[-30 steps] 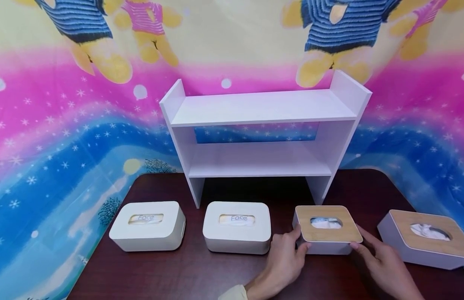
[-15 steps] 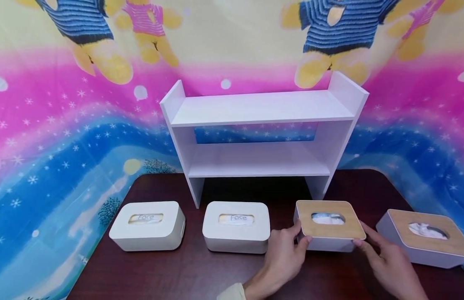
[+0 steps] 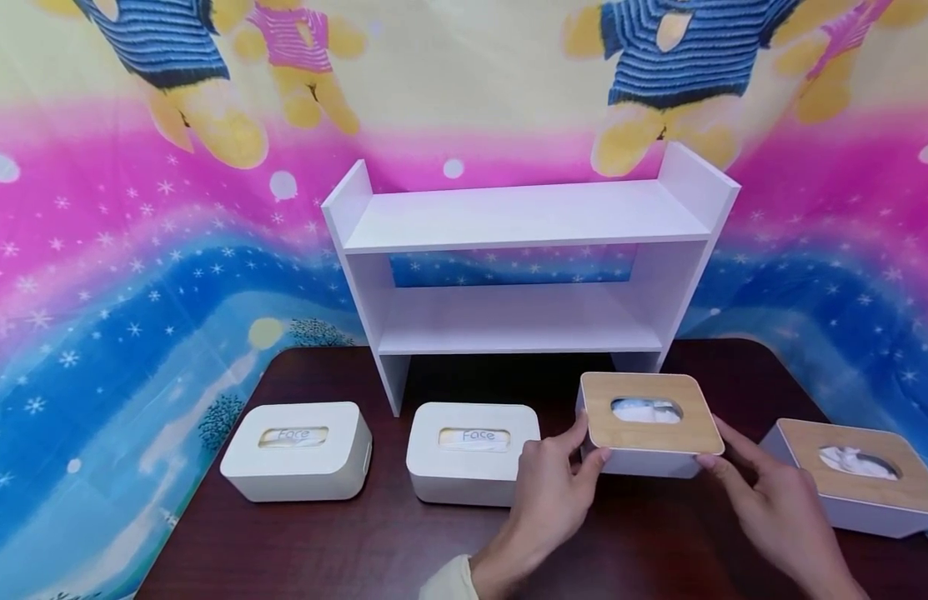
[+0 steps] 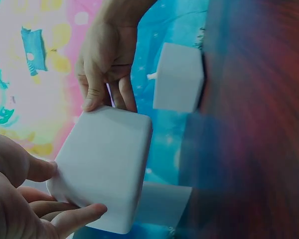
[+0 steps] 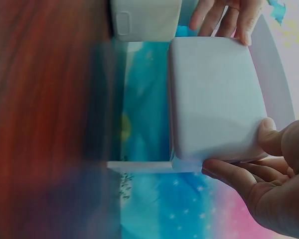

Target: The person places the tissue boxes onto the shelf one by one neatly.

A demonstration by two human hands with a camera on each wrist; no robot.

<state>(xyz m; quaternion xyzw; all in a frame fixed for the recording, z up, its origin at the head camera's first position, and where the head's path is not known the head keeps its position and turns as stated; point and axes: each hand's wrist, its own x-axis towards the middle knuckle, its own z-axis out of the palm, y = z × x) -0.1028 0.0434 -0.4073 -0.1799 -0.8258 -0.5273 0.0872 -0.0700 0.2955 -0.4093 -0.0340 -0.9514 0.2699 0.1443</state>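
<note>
Both hands hold a tissue box (image 3: 644,437) with a white body and a wooden lid, raised off the table in the head view. White tissue shows through its oval slot. My left hand (image 3: 551,487) grips its left end, thumb at the front edge. On the opposite end, my right hand (image 3: 779,504) grips it the same way. The left wrist view shows the box's pale front wall (image 4: 104,154) between the two hands. From the right wrist, the same wall (image 5: 217,94) has the right hand's thumb and fingers (image 5: 229,174) around its near end.
A white two-tier shelf (image 3: 519,321) stands at the back of the dark wooden table (image 3: 298,550). Two cream tissue boxes, one far left (image 3: 294,479) and one in the middle (image 3: 471,487), rest in front of it. Another wood-topped tissue box (image 3: 857,508) sits at the right.
Both hands have lifted the wood-topped tissue box from the table and moved it up, towards the shelf and slightly left. The other boxes and the shelf stay in place.
</note>
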